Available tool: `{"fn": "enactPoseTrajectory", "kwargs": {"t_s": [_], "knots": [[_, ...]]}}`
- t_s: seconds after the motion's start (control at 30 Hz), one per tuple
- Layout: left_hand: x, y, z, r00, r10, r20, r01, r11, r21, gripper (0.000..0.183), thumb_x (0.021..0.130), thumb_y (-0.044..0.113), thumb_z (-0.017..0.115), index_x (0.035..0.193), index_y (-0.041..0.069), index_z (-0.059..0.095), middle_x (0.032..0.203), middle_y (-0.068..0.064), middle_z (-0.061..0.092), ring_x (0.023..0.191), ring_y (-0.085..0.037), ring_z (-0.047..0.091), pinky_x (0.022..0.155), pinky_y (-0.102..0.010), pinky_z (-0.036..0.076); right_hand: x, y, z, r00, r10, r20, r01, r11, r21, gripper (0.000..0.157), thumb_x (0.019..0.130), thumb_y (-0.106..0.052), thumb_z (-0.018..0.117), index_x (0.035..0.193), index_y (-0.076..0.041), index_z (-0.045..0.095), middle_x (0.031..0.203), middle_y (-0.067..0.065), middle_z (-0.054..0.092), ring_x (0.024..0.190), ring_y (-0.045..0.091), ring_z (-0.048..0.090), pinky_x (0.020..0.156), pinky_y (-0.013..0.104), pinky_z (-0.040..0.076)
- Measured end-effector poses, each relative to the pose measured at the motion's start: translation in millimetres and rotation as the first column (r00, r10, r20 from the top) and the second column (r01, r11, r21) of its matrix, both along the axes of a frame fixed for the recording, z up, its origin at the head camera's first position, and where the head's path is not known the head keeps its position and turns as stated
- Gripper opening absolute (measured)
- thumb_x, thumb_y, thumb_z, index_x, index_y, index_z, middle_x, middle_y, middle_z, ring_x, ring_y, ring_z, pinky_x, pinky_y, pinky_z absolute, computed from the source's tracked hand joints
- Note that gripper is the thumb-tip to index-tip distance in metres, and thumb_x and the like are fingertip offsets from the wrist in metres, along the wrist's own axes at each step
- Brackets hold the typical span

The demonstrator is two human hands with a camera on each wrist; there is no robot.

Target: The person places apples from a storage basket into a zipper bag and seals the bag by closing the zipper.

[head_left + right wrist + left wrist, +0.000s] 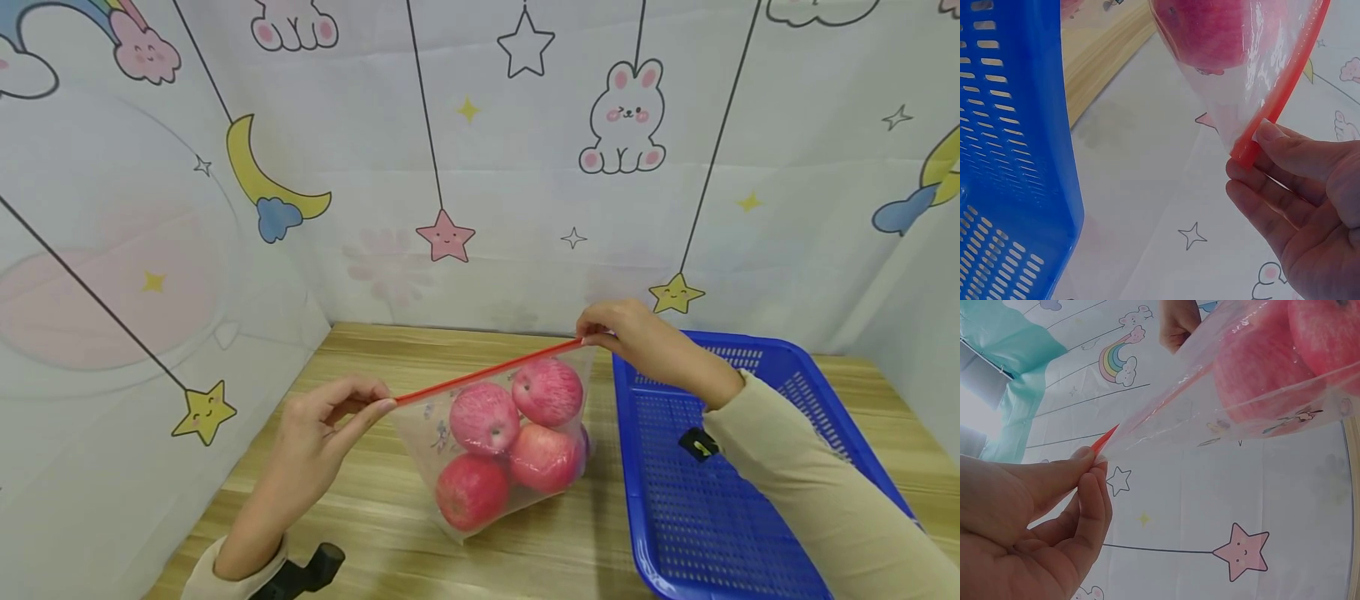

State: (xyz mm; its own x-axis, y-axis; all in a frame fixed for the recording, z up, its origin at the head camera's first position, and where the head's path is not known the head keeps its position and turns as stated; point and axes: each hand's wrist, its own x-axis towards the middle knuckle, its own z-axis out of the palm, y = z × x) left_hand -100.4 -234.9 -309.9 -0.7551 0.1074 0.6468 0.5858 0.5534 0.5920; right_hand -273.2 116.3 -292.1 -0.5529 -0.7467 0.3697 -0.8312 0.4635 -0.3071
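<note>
A clear zip bag [422,429] with a red top strip [487,372] holds several red apples [472,492] and has small printed figures. My left hand [318,429] pinches the strip's left end between thumb and fingers; the left wrist view shows this hand [1060,506] too. At the strip's other end, higher up, my right hand [633,337] pinches the red corner, seen closely as the right hand [1300,187] in the right wrist view. The strip is stretched straight and slants up to the right. Whether the bag's bottom touches the table cannot be told.
A blue plastic basket [637,517] with slotted walls stands right of the bag, under my right forearm. The wood-patterned table [360,517] lies beneath. Behind and to the left hangs a white cloth [510,167] printed with stars, rabbits and a moon.
</note>
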Motion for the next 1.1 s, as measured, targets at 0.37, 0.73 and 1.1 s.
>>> {"fn": "enactPoseTrajectory", "kwargs": {"t_s": [0.37,0.73,1.1], "knots": [[-0.1,-0.5,-0.1,1.000,-0.007,-0.008,0.007,1.000,-0.011,0.023,0.085,-0.011,0.070,0.094,0.010,0.070,0.088,0.003,0.068,0.076,-0.012,0.063,0.070,-0.019,0.054,-2.1,2.7,-1.2,1.000,0.005,0.001,-0.005,1.000,-0.003,0.012,0.087,0.007,0.070,0.092,-0.004,0.068,0.088,0.003,0.068,0.084,0.019,0.067,0.076,0.037,0.057],[0.4,-1.2,-0.4,1.000,-0.012,0.014,0.012,1.000,-0.014,0.015,0.088,-0.003,0.070,0.094,0.010,0.070,0.088,-0.001,0.069,0.077,-0.014,0.064,0.071,-0.019,0.055,-1.9,4.2,-0.2,1.000,-0.005,0.017,0.004,1.000,0.006,0.012,0.088,0.007,0.070,0.092,-0.004,0.068,0.088,0.003,0.068,0.084,0.019,0.066,0.077,0.037,0.057],[0.1,-0.5,-1.1,1.000,-0.009,0.002,0.009,1.000,-0.002,0.021,0.086,-0.009,0.071,0.094,0.011,0.070,0.089,0.002,0.069,0.078,-0.012,0.063,0.072,-0.018,0.054,-0.2,5.9,1.9,0.999,-0.016,0.037,0.015,1.000,0.018,0.012,0.088,0.006,0.070,0.093,-0.004,0.069,0.088,0.002,0.068,0.085,0.019,0.066,0.078,0.038,0.057]]}}
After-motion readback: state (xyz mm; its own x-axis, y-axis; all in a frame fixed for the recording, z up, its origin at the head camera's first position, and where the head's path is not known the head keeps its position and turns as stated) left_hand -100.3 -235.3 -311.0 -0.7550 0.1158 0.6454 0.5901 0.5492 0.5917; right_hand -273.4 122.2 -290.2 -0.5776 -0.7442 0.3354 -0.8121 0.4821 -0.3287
